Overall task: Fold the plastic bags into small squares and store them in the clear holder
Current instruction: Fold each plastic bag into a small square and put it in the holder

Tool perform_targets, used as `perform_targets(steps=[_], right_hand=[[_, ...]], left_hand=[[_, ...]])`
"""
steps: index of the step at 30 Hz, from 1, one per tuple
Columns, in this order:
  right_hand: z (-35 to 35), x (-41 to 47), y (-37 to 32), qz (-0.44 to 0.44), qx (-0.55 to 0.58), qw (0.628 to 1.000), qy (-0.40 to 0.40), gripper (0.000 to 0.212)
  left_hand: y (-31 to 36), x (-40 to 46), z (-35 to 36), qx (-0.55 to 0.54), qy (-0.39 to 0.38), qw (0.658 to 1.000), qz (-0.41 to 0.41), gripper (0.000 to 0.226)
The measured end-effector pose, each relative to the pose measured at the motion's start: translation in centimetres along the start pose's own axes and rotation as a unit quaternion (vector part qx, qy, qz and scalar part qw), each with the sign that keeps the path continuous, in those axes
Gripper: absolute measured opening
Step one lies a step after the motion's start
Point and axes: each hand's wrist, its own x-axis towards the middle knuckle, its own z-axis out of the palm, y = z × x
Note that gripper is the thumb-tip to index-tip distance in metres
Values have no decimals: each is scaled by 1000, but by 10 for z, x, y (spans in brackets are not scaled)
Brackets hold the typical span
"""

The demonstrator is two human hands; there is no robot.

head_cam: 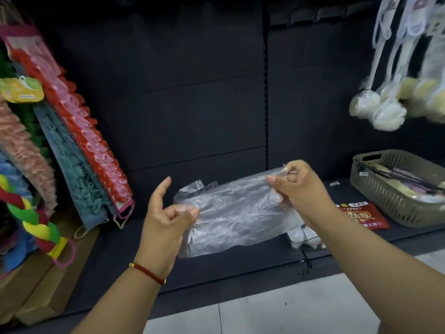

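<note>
Two bare hands hold a crumpled, clear plastic bag (231,210) stretched in the air above a dark, low shop shelf (216,261). The left hand (166,218), with a red cord bracelet (148,272) at its wrist, pinches the bag's near-left edge between thumb and curled fingers (190,212), while its forefinger points up and away from the film. The right hand (298,186) sits higher and farther back, its fingers curled tight and pinching the bag's upper right corner, so the film slopes down from right to left between the two grips. Beside the left arm, ruffled bath straps in red, pink, teal and green (79,141) lean against the black back panel. On the shelf to the right lies a flat red packet with printed characters (361,215), partly hidden by the right forearm, just beside an olive-grey slotted plastic basket (395,189) holding assorted small goods. Pale mesh bath sponges on white cords (380,109) hang above the basket.
</note>
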Motion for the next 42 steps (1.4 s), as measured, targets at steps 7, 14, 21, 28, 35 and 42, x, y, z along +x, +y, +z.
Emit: perform_targets(steps=[7, 14, 21, 28, 35, 42], right_hand=[[-8, 4, 4, -39, -34, 998, -19, 25], [-18, 6, 9, -12, -70, 996, -62, 33], [-20, 6, 12, -34, -141, 989, -12, 25], [-18, 4, 9, -67, -204, 977, 3, 13], [-4, -4, 9, -17, -122, 992, -9, 24], [7, -7, 12, -88, -226, 970, 30, 12]], left_hand=[[-8, 13, 4, -17, -49, 998, -30, 42], [-9, 21, 5, 34, 20, 999, 7, 34], [-7, 23, 4, 172, 56, 981, 74, 29], [-5, 25, 4, 269, 62, 954, 116, 20], [-6, 16, 18, 162, 60, 979, 109, 17], [-9, 15, 18, 197, 100, 963, 154, 18]])
